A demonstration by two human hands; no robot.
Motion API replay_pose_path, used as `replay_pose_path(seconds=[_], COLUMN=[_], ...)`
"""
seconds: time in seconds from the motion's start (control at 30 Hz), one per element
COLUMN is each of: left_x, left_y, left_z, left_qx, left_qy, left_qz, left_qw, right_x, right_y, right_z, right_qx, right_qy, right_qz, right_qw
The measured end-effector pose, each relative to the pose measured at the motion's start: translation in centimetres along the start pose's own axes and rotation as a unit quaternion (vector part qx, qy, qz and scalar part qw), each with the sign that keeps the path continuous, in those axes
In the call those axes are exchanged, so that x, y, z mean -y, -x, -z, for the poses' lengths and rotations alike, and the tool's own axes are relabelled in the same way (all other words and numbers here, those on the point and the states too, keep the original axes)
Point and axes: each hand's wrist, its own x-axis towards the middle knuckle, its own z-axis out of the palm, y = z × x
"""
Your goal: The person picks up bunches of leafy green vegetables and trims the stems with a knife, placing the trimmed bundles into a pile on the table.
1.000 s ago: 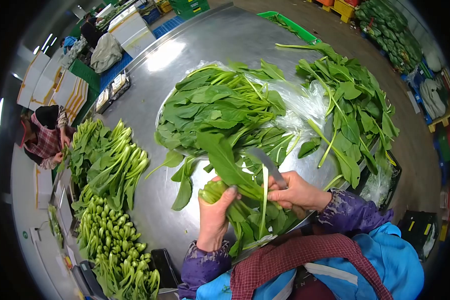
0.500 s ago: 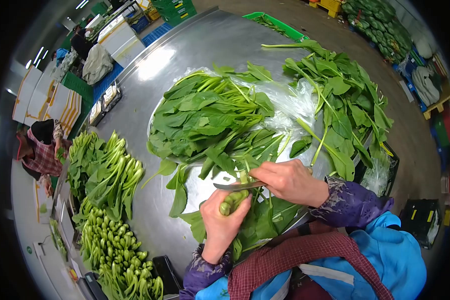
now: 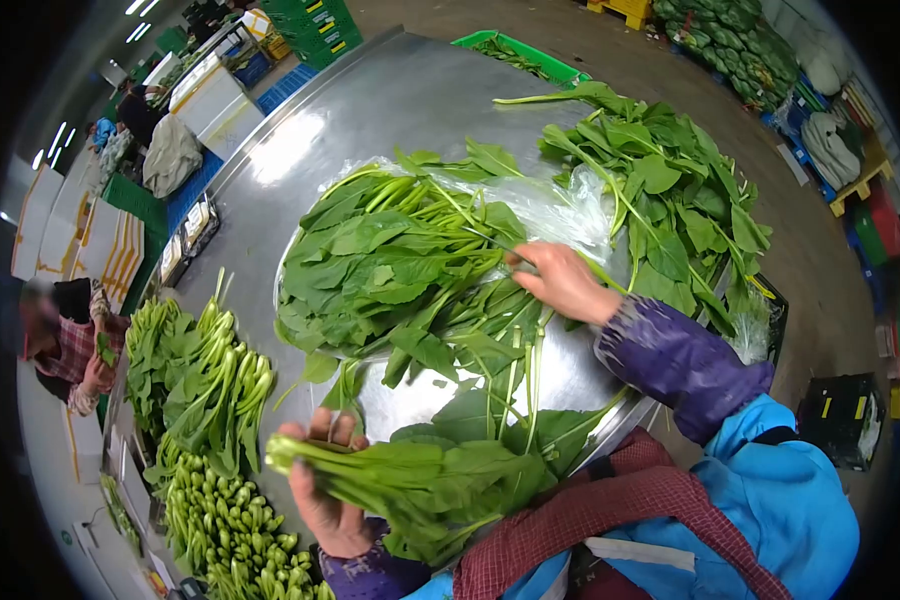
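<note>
In my left hand (image 3: 332,490), low in the view, lies a bunch of leafy greens (image 3: 420,478). Its pale stem ends point left, and its leaves spread right toward my apron. My fingers curl around the stems, partly behind them. My right hand (image 3: 567,283) grips a knife (image 3: 488,238), whose thin blade points up and left over a large heap of leafy greens (image 3: 370,255). The handle is mostly hidden by the fingers. Loose leaves and stalks (image 3: 475,415) lie between my hands on the metal table (image 3: 390,95).
Bundled greens (image 3: 215,500) are stacked along the left side. Clear plastic (image 3: 570,215) lies beside another leafy pile (image 3: 670,190) at right. A green crate (image 3: 520,60) stands beyond the far edge. Another person (image 3: 70,340) works at left; a black crate (image 3: 838,420) sits at lower right.
My left hand has moved left with the bunch, which now lies sideways with its stem ends left. My right hand and the knife have moved up, away from the bunch, over the heap.
</note>
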Motion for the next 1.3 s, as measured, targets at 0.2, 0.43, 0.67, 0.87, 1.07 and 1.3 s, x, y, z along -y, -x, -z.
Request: replay_pose_path(seconds=[0.2,0.43,0.67,0.87,1.07,1.3], left_x=[-1.7,1.9,7.0,7.7,7.5,6.5], left_y=[0.6,1.4,0.1,0.7,1.0,1.4], left_z=[0.1,-3.7,-7.1,-6.5,-5.8,-6.1], left_qx=[-0.006,-0.043,0.250,0.139,0.158,0.046], left_qy=[-0.031,-0.502,-0.736,-0.594,-0.587,-0.463], left_qz=[-0.050,-0.044,-0.237,-0.072,-0.084,0.002], left_qw=[0.998,0.863,0.583,0.789,0.790,0.885], right_x=[-4.1,4.4,9.4,8.9,6.0,0.1], right_y=[-2.5,1.3,5.1,6.7,6.1,-1.3], right_z=[-4.0,1.9,4.1,2.8,1.0,-0.7], right_qx=[-0.008,0.070,0.108,0.061,0.093,0.025], right_qy=[0.063,-0.217,-0.094,-0.131,-0.095,-0.069], right_qz=[0.018,-0.063,0.178,0.116,0.094,-0.025], right_qw=[0.998,0.972,0.974,0.983,0.987,0.997])
